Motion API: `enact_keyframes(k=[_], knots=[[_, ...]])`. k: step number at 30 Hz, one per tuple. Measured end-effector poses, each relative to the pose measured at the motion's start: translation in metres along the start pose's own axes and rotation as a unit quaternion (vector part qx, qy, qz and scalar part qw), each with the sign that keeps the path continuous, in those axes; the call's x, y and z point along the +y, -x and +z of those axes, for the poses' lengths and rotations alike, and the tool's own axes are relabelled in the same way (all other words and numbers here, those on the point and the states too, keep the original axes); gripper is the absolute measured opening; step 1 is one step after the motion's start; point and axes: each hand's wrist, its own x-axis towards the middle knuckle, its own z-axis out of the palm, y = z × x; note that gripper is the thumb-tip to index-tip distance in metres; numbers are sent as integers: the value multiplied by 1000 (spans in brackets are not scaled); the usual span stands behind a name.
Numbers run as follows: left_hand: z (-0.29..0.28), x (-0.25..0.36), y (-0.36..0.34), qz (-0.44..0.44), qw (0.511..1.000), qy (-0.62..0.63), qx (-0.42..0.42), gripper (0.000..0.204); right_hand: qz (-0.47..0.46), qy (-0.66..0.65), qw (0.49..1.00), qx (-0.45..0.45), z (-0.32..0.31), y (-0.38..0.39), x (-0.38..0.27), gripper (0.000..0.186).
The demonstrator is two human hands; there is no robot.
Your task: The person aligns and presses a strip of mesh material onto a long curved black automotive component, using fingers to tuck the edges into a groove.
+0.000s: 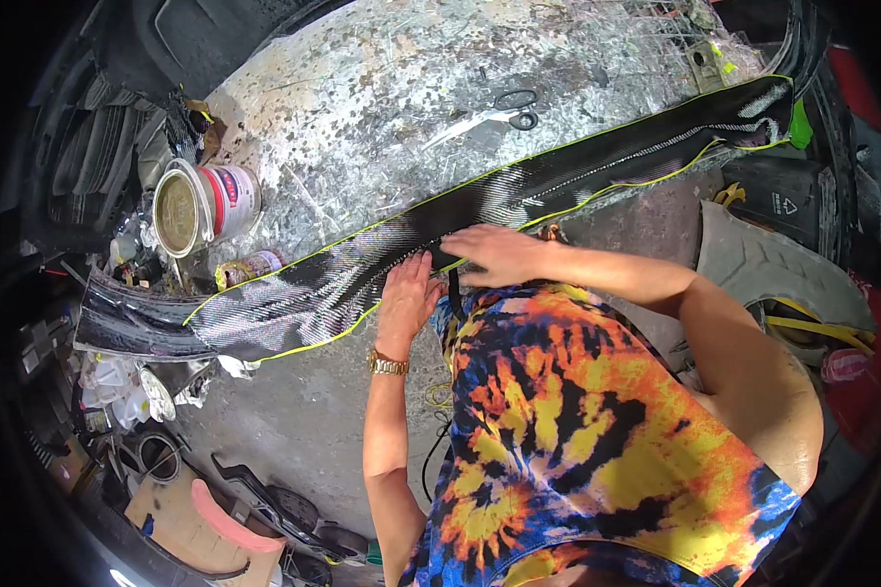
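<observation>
A long strip of black woven, shiny fabric with yellow-green edging (294, 293) stretches diagonally along the near edge of the work surface, over a dark curved part (117, 323) that shows at its left end. My left hand (409, 293) rests with extended fingertips on the fabric's lower middle, beside a crease. My right hand (494, 254) lies just right of it, fingers spread over the fabric along the same crease. Neither hand visibly grasps anything.
A mottled worktop (343, 127) bears black-handled scissors (519, 112), a large can (201, 205) and a smaller can (245, 269). Grey moulded panels (783, 264) sit at the right. Cardboard (166, 519), plastic scraps and dark parts lie lower left on the concrete floor (294, 411).
</observation>
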Motion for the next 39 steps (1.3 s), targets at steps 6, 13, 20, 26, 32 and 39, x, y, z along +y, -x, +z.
enact_keyframes(k=[6,13,20,26,32,39], knots=[[6,-3,-6,-12,1000,-19,-4,62,-2,63,998,3,38,-15,5,68],[7,-3,-8,-15,999,-42,-11,65,10,45,999,-15,38,-20,14,68],[3,0,-10,-35,999,-28,-17,68,2,43,999,-11,35,-22,17,67],[-7,3,-12,-37,999,-10,-13,64,-33,28,999,7,28,-19,25,58],[-56,15,-33,-7,988,40,146,44,257,-533,805,49,-1,1,13,40],[-56,-29,-83,19,995,-45,85,29,356,-782,511,33,28,-44,26,13]])
